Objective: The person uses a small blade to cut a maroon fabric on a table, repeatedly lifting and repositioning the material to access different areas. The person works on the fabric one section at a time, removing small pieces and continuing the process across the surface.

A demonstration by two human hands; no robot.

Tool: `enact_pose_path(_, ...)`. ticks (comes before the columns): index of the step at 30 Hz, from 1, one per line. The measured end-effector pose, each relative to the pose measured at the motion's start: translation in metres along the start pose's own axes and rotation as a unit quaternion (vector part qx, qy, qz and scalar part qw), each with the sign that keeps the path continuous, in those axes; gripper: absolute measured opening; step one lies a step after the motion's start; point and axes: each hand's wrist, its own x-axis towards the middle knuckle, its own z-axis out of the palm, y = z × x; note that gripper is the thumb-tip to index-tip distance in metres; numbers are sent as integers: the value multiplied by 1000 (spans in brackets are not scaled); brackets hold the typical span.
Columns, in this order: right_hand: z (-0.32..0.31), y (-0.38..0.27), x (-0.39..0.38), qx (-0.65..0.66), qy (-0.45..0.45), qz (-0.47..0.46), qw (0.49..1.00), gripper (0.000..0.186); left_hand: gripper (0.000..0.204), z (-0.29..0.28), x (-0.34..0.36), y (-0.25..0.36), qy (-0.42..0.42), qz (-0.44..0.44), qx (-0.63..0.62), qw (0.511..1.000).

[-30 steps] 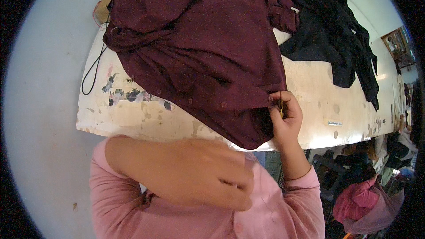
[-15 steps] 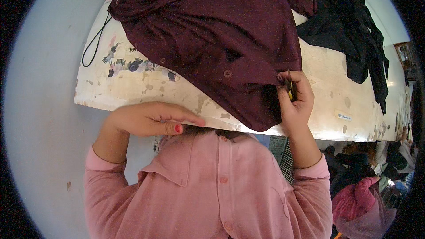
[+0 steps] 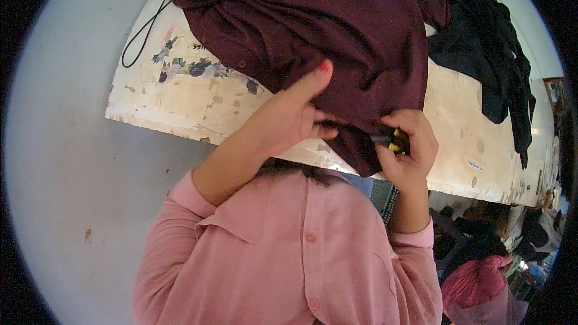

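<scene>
Worn, cream-coloured, stain-flecked tabletop (image 3: 205, 108) spreads under the deep maroon cloth garment with small round buttons (image 3: 361, 36), and we take that garment as our landmark. Right of it lies a crumpled black cloth garment (image 3: 481, 42); left of it, a grey-blue floral patch (image 3: 198, 67) marks the surface.

Our left hand (image 3: 286, 123) is half open at the garment's near left edge, thumb spread well away from the bent fingers; we cannot tell whether they pinch the cloth. Our right hand (image 3: 412, 147) is closed around a small black-and-yellow hand tool (image 3: 396, 141) at the garment's near right edge, thumb and forefinger against the fabric.

The garment's long axis runs from the far side towards us, slanting rightward, its narrow corner pointing at our body.
</scene>
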Motion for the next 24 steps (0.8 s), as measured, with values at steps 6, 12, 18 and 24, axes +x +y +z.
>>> enact_pose_path(6,-29,5,-6,-123,39,29,991,27,38,-3,3,14,61,191,-37,979)
enact_pose_path(12,-45,-13,5,-55,6,136,989,48,41,10,-5,5,136,142,64,978)
enact_pose_path(18,-11,-37,13,-46,-69,61,995,46,47,9,-8,2,81,104,163,978)
enact_pose_path(24,-2,-28,10,-118,-52,13,992,40,46,10,-10,2,79,115,139,980)
